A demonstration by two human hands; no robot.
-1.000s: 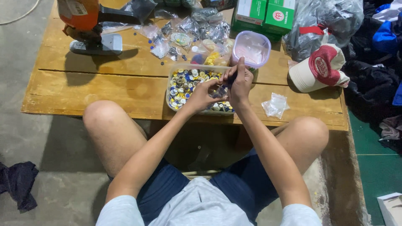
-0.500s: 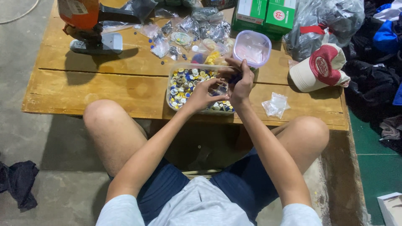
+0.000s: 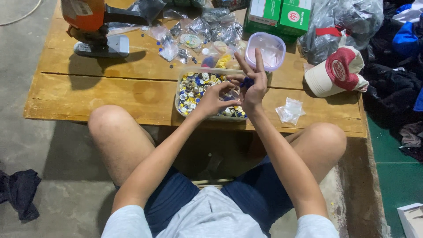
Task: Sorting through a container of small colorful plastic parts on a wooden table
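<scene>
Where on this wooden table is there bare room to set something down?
Bare: the table's front left, between the orange machine and the button tray; also between the crumpled bag and the cap. Crowded: the back, with small bags and green boxes.

On your wooden worktop an orange and grey machine stands at the far left, with small clear plastic bags heaped beside it and an empty clear plastic tub with a purple rim further right. Two green cardboard boxes sit at the back edge. A red and cream cap lies at the right end, a crumpled clear bag near it, and a dark cloth lies on the floor.
</scene>
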